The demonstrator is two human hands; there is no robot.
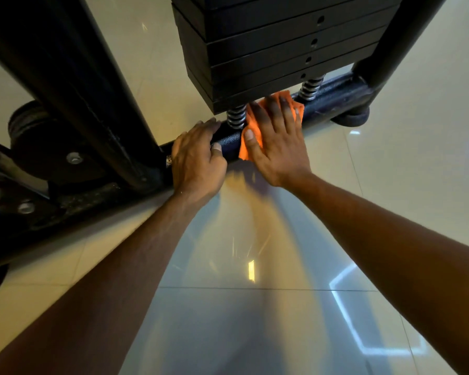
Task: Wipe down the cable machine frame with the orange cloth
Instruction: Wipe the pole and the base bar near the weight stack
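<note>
Down at the base of the machine, your right hand (pixel 278 147) lies flat with fingers spread on the cloth (pixel 251 128), pressing it onto the bar (pixel 333 100), the black low tube of the frame that runs along the floor (pixel 255 307). The cloth is orange, bunched under your palm, and sits on the bar between the two springs (pixel 236 116), directly below the weight stack (pixel 276 47). Your fingertips reach just under the lowest plate, and your thumb holds the near edge of the cloth against the bar.

Your left hand (pixel 197 158) is just beside the cloth, to its left, and grips the same bar bare: fingers curled over the top, thumb on the near side. It touches the bar only, apart from the cloth by a short stretch of bare tube.

A thick black post (pixel 73 77) slants up from the bar at the left, with a dark pulley (pixel 38 139) and bolts behind it. A second post (pixel 395 39) rises at the right end, above a round foot (pixel 352 117) standing on the floor. The floor is glossy pale tile showing streaks of reflected light between your forearms.
</note>
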